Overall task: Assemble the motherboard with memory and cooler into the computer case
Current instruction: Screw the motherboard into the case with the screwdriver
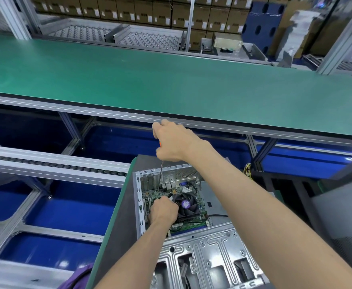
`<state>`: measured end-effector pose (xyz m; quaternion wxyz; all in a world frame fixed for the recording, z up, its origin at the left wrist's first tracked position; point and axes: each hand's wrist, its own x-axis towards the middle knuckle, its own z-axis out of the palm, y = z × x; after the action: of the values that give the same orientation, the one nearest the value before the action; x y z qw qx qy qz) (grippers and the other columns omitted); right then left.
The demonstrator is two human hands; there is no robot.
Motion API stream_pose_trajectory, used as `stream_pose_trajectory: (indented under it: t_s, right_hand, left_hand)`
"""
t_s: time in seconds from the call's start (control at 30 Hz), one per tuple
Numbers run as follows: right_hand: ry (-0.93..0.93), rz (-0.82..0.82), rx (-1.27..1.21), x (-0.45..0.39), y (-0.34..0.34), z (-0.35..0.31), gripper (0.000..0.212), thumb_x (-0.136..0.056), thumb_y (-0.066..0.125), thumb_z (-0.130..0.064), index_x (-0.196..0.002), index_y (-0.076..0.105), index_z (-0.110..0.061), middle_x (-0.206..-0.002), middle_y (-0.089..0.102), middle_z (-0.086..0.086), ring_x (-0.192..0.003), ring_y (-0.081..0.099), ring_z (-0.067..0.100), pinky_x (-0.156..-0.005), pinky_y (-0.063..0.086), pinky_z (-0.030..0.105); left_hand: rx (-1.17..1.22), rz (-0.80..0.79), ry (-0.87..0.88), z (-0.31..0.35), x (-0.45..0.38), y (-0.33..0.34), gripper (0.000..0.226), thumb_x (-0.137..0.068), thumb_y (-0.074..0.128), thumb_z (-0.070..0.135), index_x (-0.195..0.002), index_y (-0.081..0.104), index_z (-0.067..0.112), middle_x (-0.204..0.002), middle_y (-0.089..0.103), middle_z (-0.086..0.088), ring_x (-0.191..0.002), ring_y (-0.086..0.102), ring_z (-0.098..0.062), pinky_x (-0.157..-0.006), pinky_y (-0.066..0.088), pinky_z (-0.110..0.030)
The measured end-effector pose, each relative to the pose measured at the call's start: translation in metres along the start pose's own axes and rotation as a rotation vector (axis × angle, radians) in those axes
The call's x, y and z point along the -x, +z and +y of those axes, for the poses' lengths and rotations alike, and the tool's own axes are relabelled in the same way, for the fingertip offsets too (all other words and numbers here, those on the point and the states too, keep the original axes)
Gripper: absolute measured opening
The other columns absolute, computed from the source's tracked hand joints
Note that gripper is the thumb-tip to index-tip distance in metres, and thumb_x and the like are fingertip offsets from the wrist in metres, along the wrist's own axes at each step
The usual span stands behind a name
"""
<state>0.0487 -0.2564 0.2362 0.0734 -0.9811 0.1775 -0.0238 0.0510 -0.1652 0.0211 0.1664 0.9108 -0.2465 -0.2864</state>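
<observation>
One camera is sitting on the person's head. It is looking forward and down, very wide, so straight lines are bending. The computer case (pixel 183 215) is showing close and low in the view, and the green belt (pixel 170 80) is stretching across farther off.

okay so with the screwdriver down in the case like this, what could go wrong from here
1. The screwdriver shaft is long and thin, gripped high up by the right hand; its tip could slip and gouge the motherboard.
2. The left hand sits right beside the cooler fan, so a slip might strike the fingers or fan.
3. A loose screw could drop into the computer case.
</observation>
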Motion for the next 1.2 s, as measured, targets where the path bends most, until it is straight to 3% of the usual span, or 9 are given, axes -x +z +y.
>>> stream_pose_trajectory:
  t_s: [0.1,0.27,0.43,0.57,0.67,0.9,1.0,1.1,1.2]
  right_hand:
    - [-0.012,-0.009,-0.07,0.001,0.0,-0.003,0.019,-0.083,0.056,-0.012,-0.099,0.046,-0.013,-0.093,0.05,0.004,-0.083,0.051,0.028,-0.059,0.035,0.033]
    - [0.077,0.139,0.171,-0.002,0.01,-0.007,0.02,-0.096,0.052,-0.028,-0.091,0.04,-0.013,-0.084,0.038,0.003,-0.078,0.044,0.029,-0.066,0.035,0.039]
    - [-0.019,-0.041,-0.105,-0.002,0.003,-0.003,0.029,-0.078,0.061,-0.014,-0.105,0.05,-0.013,-0.104,0.053,0.005,-0.089,0.053,0.027,-0.067,0.042,0.036]
    - [0.076,0.102,-0.005,-0.002,0.011,-0.004,0.013,-0.091,0.055,-0.015,-0.092,0.043,-0.01,-0.079,0.04,0.003,-0.079,0.047,0.03,-0.063,0.038,0.037]
    - [0.137,0.155,0.072,-0.002,0.014,-0.004,0.022,-0.094,0.054,-0.019,-0.08,0.038,-0.013,-0.07,0.028,-0.002,-0.075,0.043,0.03,-0.062,0.035,0.037]
    - [-0.022,-0.05,-0.086,-0.003,0.002,-0.007,0.017,-0.077,0.057,-0.01,-0.093,0.054,-0.011,-0.096,0.057,0.007,-0.084,0.055,0.028,-0.07,0.05,0.038]
    - [0.088,0.027,-0.096,-0.002,0.007,-0.01,0.014,-0.079,0.056,-0.011,-0.084,0.044,-0.011,-0.082,0.044,0.005,-0.082,0.048,0.031,-0.066,0.041,0.038]
    - [0.217,0.121,-0.093,-0.001,0.013,-0.019,0.03,-0.079,0.061,-0.013,-0.07,0.032,-0.015,-0.072,0.029,0.0,-0.078,0.043,0.03,-0.064,0.038,0.039]
    - [0.199,0.131,-0.087,-0.002,0.016,-0.023,0.025,-0.08,0.064,-0.013,-0.087,0.04,-0.01,-0.075,0.032,0.001,-0.078,0.044,0.03,-0.061,0.037,0.037]
  left_hand:
    - [0.002,0.0,0.004,-0.001,0.0,0.001,0.011,-0.091,0.045,0.014,-0.088,0.055,0.011,-0.067,0.044,-0.001,-0.065,0.05,-0.02,-0.063,0.041,-0.03]
    - [0.007,0.002,0.003,-0.001,-0.001,0.002,0.013,-0.092,0.046,0.015,-0.089,0.057,0.011,-0.07,0.049,-0.001,-0.071,0.055,-0.022,-0.064,0.044,-0.031]
    - [0.008,0.004,0.008,-0.001,-0.002,0.003,0.012,-0.093,0.045,0.016,-0.09,0.056,0.012,-0.069,0.046,0.0,-0.077,0.056,-0.025,-0.065,0.044,-0.031]
    - [0.006,-0.003,0.001,-0.001,-0.002,0.003,0.014,-0.091,0.045,0.015,-0.089,0.058,0.01,-0.07,0.05,-0.001,-0.076,0.059,-0.025,-0.063,0.046,-0.031]
    - [0.009,-0.006,-0.002,-0.001,-0.003,0.004,0.017,-0.092,0.045,0.016,-0.095,0.06,0.01,-0.079,0.055,-0.004,-0.08,0.059,-0.026,-0.065,0.046,-0.032]
    - [0.01,0.0,-0.009,-0.001,-0.002,0.003,0.012,-0.093,0.044,0.015,-0.089,0.055,0.012,-0.068,0.046,0.0,-0.076,0.057,-0.024,-0.063,0.044,-0.031]
    - [0.015,-0.006,-0.011,-0.001,-0.002,0.003,0.012,-0.092,0.045,0.015,-0.09,0.056,0.011,-0.07,0.048,-0.001,-0.072,0.055,-0.022,-0.062,0.044,-0.031]
    - [0.024,0.001,-0.011,-0.001,-0.003,0.003,0.009,-0.093,0.044,0.016,-0.09,0.052,0.012,-0.069,0.044,0.0,-0.068,0.05,-0.019,-0.061,0.042,-0.03]
    - [0.027,-0.002,-0.008,-0.001,-0.002,0.001,0.009,-0.094,0.044,0.017,-0.09,0.052,0.013,-0.071,0.045,0.0,-0.075,0.053,-0.023,-0.063,0.043,-0.031]
